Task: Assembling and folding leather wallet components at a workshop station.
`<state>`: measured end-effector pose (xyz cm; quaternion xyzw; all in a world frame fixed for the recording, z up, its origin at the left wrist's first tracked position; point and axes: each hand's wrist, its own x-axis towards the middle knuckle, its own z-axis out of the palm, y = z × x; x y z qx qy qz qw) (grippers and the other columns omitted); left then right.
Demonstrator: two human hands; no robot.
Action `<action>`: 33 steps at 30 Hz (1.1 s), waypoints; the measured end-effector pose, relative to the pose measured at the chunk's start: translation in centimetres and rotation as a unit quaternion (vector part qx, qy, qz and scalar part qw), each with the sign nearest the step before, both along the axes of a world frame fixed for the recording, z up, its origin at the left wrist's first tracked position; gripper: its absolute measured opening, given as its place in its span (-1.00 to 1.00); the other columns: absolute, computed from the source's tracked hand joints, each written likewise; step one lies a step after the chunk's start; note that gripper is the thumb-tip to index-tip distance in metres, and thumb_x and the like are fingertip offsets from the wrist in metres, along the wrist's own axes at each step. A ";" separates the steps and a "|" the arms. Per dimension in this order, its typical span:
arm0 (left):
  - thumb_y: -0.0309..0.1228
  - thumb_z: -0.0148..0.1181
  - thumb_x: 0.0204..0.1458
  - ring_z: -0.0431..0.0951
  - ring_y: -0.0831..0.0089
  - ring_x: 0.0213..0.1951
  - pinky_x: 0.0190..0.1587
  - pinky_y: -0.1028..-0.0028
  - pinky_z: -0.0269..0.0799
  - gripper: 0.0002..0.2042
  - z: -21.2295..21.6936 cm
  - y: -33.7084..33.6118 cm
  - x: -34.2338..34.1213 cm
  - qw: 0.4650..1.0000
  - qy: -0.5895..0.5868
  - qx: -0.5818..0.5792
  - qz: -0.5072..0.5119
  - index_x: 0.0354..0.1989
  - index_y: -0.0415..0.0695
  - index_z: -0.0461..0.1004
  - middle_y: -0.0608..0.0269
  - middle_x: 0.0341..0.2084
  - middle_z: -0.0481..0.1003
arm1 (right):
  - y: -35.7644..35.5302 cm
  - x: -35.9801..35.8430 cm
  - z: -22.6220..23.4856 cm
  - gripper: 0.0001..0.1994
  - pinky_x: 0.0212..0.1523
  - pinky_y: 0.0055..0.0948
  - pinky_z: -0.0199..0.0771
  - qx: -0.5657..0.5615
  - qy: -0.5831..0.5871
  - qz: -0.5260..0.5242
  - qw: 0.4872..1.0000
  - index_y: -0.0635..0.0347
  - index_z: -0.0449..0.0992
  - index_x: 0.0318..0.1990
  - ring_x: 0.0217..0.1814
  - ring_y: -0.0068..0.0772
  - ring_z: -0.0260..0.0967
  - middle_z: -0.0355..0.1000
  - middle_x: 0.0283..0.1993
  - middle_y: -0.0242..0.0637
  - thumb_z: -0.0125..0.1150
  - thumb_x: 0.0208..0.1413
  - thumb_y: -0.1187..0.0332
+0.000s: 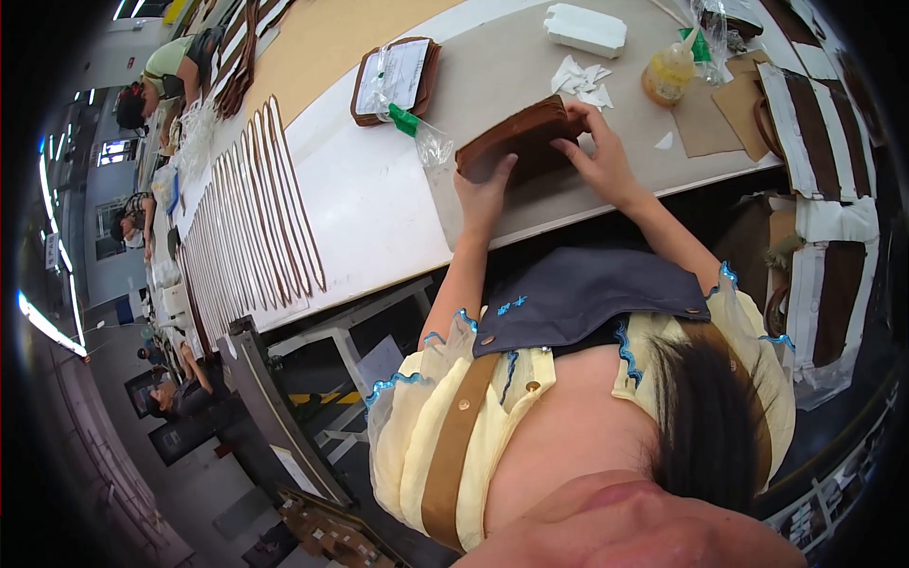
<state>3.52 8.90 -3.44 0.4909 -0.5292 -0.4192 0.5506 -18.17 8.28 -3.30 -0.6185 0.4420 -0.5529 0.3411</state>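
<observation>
Between my two hands is a stack of brown leather pieces [530, 133], tilted on its edge above the grey work mat. My left hand [481, 194] grips its near left end, with the thumb on the face towards me. At the right end, my right hand [606, 159] has its fingers over the top corner and its thumb against the same face. Behind the stack lie some torn white scraps [581, 81]. To the left is another stack of brown pieces [431, 83], with a paper sheet and a clear bag with green tape on it.
A squeeze bottle of amber liquid [667, 76] and a white block [585, 31] stand on the far side. Long brown strips [256, 208] lie in a row at the left. Striped brown and white bundles [822, 133] are at the right. Co-workers [170, 76] sit farther left.
</observation>
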 end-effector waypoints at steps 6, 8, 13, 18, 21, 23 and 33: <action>-0.29 0.50 0.20 0.50 0.23 0.23 0.34 0.24 0.36 -0.41 4.3 -1.2 0.0 0.991 0.072 0.111 0.020 0.31 -0.31 0.43 0.01 0.19 0.53 | -2.0 -0.4 2.7 -0.60 0.00 -0.54 0.49 0.158 -0.059 0.090 0.982 0.25 0.49 0.26 -0.08 -0.63 0.47 0.56 -0.08 -0.43 0.40 0.34 0.40; -0.26 0.49 0.21 0.41 0.12 0.31 0.40 0.17 0.26 -0.37 2.4 -1.7 0.4 0.989 -0.125 0.028 0.079 0.35 -0.31 0.38 -0.05 0.26 0.46 | -3.0 -0.5 1.0 -0.51 -0.03 -0.54 0.48 0.118 0.029 0.031 0.992 0.19 0.48 0.34 -0.08 -0.57 0.48 0.54 -0.02 -0.38 0.43 0.32 0.34; -0.22 0.52 0.09 0.26 -0.03 0.44 0.48 -0.08 0.01 -0.35 0.5 -0.3 1.2 0.850 -0.487 -0.196 0.040 0.35 -0.13 0.45 0.01 0.31 0.38 | -1.6 -3.4 -1.0 -0.60 0.06 -0.38 0.55 0.040 0.145 -0.095 0.984 0.21 0.55 0.22 -0.04 -0.34 0.53 0.55 0.02 -0.23 0.42 0.28 0.34; -0.10 0.65 -0.18 0.42 0.13 0.08 0.18 0.15 0.26 -0.48 1.8 -0.7 -1.3 0.843 -0.473 -0.226 -0.117 -0.10 -0.02 0.54 0.21 -0.08 0.46 | 0.3 -4.1 -1.5 -0.77 0.09 -0.35 0.55 0.014 0.058 -0.053 0.997 0.24 0.61 0.09 -0.03 -0.29 0.54 0.55 0.02 -0.24 0.32 0.32 0.45; -0.08 0.66 -0.20 0.43 0.15 0.06 0.14 0.17 0.27 -0.47 2.2 -1.6 -1.2 0.826 -0.499 -0.206 -0.160 -0.11 -0.02 0.53 0.23 -0.10 0.46 | 0.7 -4.1 -1.7 -0.78 0.09 -0.36 0.56 0.003 0.090 -0.046 0.995 0.26 0.60 0.07 -0.04 -0.29 0.54 0.55 0.00 -0.23 0.30 0.32 0.46; -0.07 0.67 -0.23 0.44 0.17 0.06 0.12 0.17 0.28 -0.46 2.6 -2.1 -1.2 0.821 -0.506 -0.207 -0.168 -0.14 -0.01 0.53 0.25 -0.11 0.47 | 0.6 -4.3 -2.0 -0.79 0.08 -0.36 0.56 0.003 0.081 -0.050 0.996 0.26 0.60 0.06 -0.05 -0.29 0.54 0.55 0.00 -0.22 0.31 0.32 0.46; -0.13 0.64 -0.12 0.46 0.09 0.09 0.17 0.16 0.35 -0.50 4.2 -2.4 -0.8 0.838 -0.477 -0.160 -0.209 -0.07 -0.07 0.56 0.20 -0.06 0.50 | 0.4 -4.6 -2.1 -0.78 0.18 -0.34 0.50 -0.009 0.128 -0.034 0.991 0.29 0.60 0.07 0.09 -0.24 0.51 0.56 0.06 -0.18 0.30 0.34 0.44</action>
